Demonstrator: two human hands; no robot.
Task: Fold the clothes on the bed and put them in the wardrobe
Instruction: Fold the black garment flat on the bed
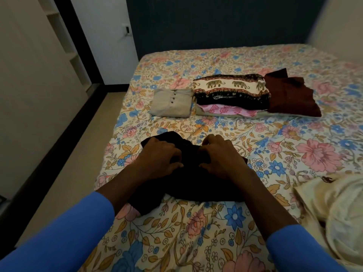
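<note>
On the near half of a floral-sheeted bed [294, 138], I work a black garment [188, 183] with both hands, watched through my head-camera feed. My left hand [159, 156] and right hand [218, 156] sit side by side on its crumpled middle, fingers [208, 141] curled and pinching the dark cloth. How much fabric each has gathered I cannot tell against the black. Farther up the bed lie finished folds: a beige buttoned top [170, 103], an elephant-print piece [229, 89] stacked on a pink one [225, 109], and a maroon garment [288, 97] touching that stack. A cream garment [334, 209] waits unfolded at my right. To fold this one well, I judge I should first draw the cloth flat and square its edges, since its near corner sits in a lump, then bring the sides in evenly to match the stack. Nothing looks ready for the wardrobe yet.
</note>
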